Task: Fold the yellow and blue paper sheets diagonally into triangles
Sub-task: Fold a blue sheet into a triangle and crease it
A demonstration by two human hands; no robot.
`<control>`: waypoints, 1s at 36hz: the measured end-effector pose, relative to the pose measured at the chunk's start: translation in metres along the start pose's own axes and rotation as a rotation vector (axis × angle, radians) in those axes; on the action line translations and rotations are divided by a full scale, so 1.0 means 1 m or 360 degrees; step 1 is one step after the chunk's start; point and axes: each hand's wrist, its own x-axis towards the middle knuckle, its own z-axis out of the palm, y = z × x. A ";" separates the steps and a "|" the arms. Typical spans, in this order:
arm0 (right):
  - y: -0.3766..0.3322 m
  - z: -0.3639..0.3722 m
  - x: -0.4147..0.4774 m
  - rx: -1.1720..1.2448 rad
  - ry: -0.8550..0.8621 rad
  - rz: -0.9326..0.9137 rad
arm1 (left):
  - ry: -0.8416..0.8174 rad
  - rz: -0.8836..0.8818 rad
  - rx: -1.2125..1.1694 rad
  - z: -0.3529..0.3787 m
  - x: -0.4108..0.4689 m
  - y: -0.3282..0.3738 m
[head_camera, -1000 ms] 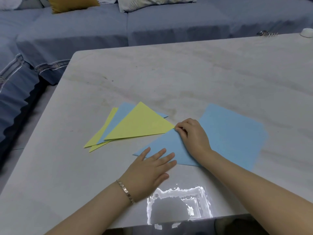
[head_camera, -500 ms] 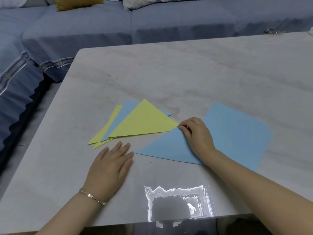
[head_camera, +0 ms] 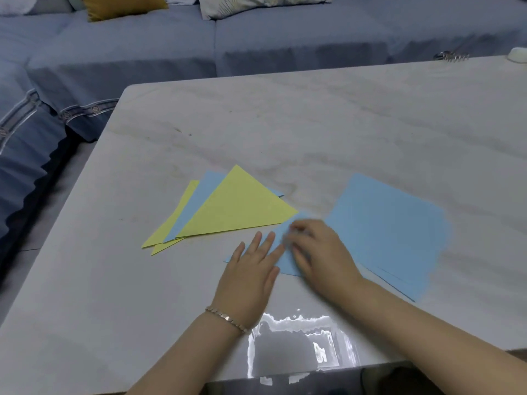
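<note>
A folded blue triangle lies on the table near the front, mostly under my hands. My left hand rests flat on its left part, fingers spread. My right hand presses on its middle, blurred by motion, fingers curled down onto the paper. Left of them is a pile of folded triangles: a yellow triangle on top, a blue one under it, and another yellow one at the bottom. To the right lies a stack of flat blue sheets.
The pale marble table runs to a front edge with a bright glare patch. A blue sofa with cushions stands behind and to the left. A small metal item and a white object sit at the far right edge.
My left hand slid right from the bare table back onto the blue triangle. My right hand moved down from the triangle's top corner along the paper toward me.
</note>
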 end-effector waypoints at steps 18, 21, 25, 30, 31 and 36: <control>0.039 -0.052 -0.094 -0.0274 -0.0019 -0.0159 | 0.0272 -0.0209 -0.0219 -0.012 0.009 0.018; 0.050 -0.062 -0.103 -0.0297 0.0029 -0.0126 | 0.0182 -0.0308 -0.0192 -0.015 0.015 0.018; 0.057 -0.072 -0.108 -0.0325 0.0057 -0.0051 | 0.0076 -0.0452 -0.0060 -0.025 0.020 0.019; 0.059 -0.084 -0.092 -0.0287 0.0100 0.0061 | -0.0116 -0.0634 -0.0021 -0.037 0.031 0.020; 0.062 -0.086 -0.087 -0.0296 0.0111 0.0144 | -0.0153 -0.0656 -0.0056 -0.039 0.033 0.020; 0.067 -0.089 -0.059 -0.0387 -0.0029 0.0586 | -0.0218 -0.0614 0.0039 -0.045 0.040 0.020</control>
